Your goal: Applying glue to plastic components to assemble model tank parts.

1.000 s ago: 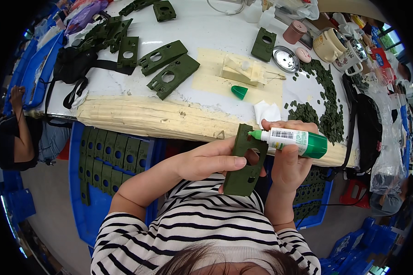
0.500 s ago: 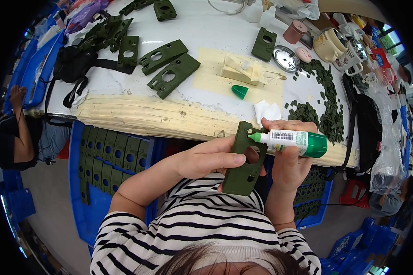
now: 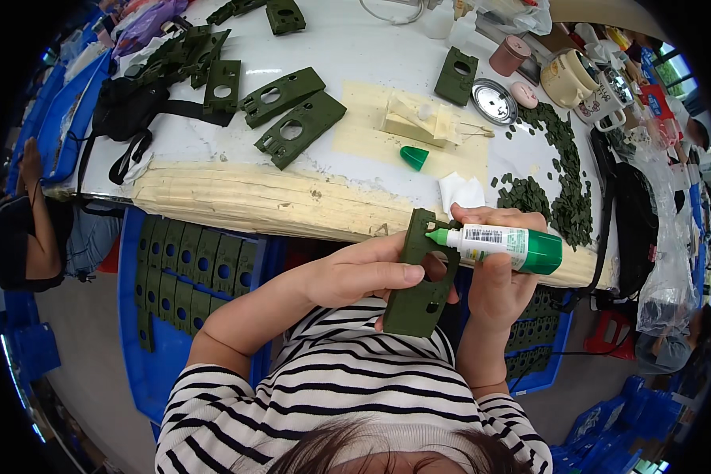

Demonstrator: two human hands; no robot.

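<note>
Between the thumb and fingers of my left hand (image 3: 371, 272) is a dark green plastic model tank hull part (image 3: 412, 304), with a round hole in it, tilted upright in front of my striped top. My right hand (image 3: 504, 280) is closed around a white and green glue bottle (image 3: 494, 243). The bottle lies nearly level, its green nozzle pointing left and at or just over the upper part of the hull piece. Whether the tip touches the plastic, I cannot tell. A green bottle cap (image 3: 413, 158) lies on the table beyond my hands.
More green hull parts (image 3: 300, 130) lie on the white table (image 3: 324, 47). Small green pieces (image 3: 573, 174) are heaped at the right, near a round metal lid (image 3: 494, 101). Blue trays (image 3: 166, 363) of hull parts flank me below the padded table edge. A person's arm (image 3: 43, 221) shows at far left.
My hands keep almost the same pose, and the glue nozzle has shifted very slightly. The person's hand at far left has moved a little.
</note>
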